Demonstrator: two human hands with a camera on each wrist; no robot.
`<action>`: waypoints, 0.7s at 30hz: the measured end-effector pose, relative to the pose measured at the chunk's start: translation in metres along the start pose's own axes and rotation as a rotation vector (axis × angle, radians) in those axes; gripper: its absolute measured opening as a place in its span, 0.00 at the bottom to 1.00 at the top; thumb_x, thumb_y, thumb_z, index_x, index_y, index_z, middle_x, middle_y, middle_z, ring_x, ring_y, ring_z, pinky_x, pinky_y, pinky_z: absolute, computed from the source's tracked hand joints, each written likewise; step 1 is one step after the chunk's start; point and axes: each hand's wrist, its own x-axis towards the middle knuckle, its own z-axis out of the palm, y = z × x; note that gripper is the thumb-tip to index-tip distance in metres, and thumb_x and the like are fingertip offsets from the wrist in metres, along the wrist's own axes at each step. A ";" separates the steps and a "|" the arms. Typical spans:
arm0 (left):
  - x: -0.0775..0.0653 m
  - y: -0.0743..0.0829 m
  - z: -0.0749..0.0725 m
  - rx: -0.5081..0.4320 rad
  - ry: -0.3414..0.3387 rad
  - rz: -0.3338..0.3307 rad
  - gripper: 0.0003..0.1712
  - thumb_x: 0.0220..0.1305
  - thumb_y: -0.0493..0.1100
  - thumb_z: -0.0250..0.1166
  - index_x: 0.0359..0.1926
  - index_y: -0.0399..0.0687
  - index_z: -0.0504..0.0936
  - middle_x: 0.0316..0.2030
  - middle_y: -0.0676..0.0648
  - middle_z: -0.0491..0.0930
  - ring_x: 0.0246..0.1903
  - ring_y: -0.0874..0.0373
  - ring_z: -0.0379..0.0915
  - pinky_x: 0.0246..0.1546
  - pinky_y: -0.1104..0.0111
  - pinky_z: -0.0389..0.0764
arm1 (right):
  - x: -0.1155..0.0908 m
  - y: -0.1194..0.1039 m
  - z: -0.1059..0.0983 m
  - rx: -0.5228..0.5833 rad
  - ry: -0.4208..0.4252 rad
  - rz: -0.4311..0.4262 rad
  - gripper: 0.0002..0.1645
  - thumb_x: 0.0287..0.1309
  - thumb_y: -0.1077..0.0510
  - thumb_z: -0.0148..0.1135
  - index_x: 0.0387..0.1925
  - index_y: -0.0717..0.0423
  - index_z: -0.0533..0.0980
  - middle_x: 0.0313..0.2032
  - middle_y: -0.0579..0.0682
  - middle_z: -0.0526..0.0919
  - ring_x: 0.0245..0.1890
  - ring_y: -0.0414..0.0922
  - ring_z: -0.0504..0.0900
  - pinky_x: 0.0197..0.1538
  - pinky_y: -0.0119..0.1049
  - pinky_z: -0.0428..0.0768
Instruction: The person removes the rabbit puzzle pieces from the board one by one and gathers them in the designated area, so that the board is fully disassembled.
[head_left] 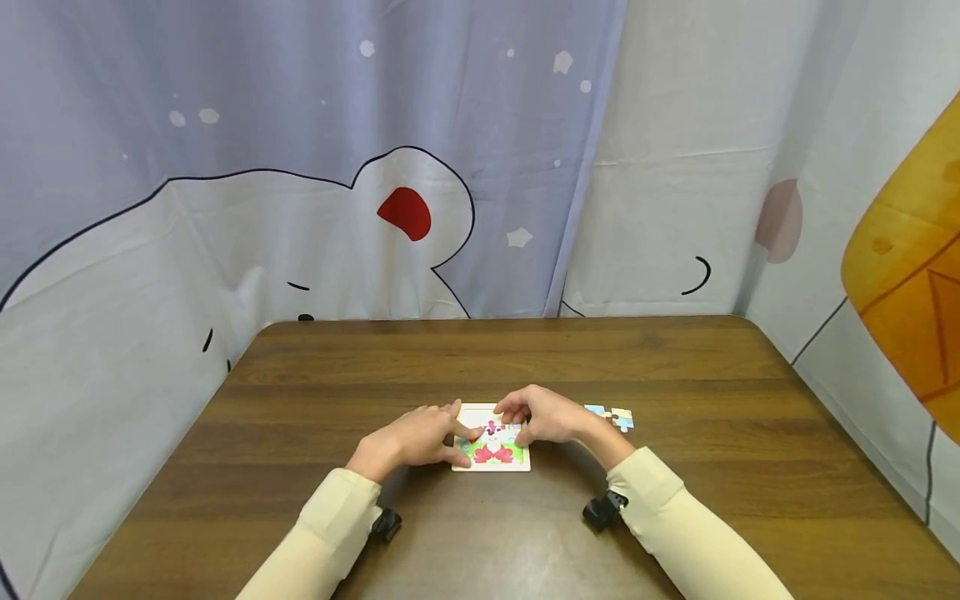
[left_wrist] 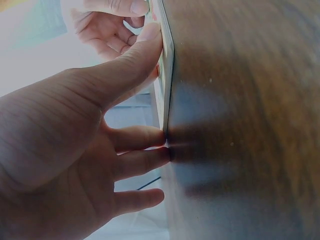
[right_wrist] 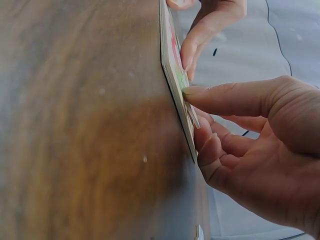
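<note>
A small jigsaw puzzle board [head_left: 491, 468] with a pale rim lies flat on the table, showing a pink and white cartoon figure over green. My left hand [head_left: 423, 435] rests on its left side. The left thumb [left_wrist: 145, 42] presses on the front edge, and other fingers reach down past the board to the table. From the right, my right hand [head_left: 551, 414] pinches a puzzle piece [right_wrist: 193, 116] between thumb and fingers. That piece sits tilted at the board's right edge, partly raised. Fingers cover parts of the picture.
Loose puzzle pieces [head_left: 622, 418] lie on the table just right of the board, partly hidden behind the right forearm. The brown wooden table [head_left: 345, 358] ends at a printed curtain [head_left: 510, 208] at the back and sides.
</note>
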 end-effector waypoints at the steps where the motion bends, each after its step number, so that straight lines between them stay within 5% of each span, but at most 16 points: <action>1: 0.000 0.000 0.000 0.000 0.001 0.000 0.30 0.62 0.58 0.69 0.64 0.58 0.80 0.71 0.28 0.59 0.68 0.35 0.61 0.66 0.44 0.62 | 0.001 0.000 0.000 -0.001 0.000 0.000 0.30 0.44 0.75 0.69 0.55 0.69 0.78 0.40 0.53 0.83 0.41 0.46 0.80 0.45 0.33 0.78; 21: -0.002 0.002 -0.002 0.005 0.003 -0.001 0.30 0.63 0.58 0.69 0.65 0.59 0.79 0.71 0.28 0.58 0.67 0.35 0.62 0.65 0.45 0.65 | 0.002 0.000 0.002 0.035 0.010 0.023 0.32 0.44 0.77 0.69 0.56 0.64 0.79 0.40 0.52 0.82 0.33 0.44 0.80 0.34 0.33 0.78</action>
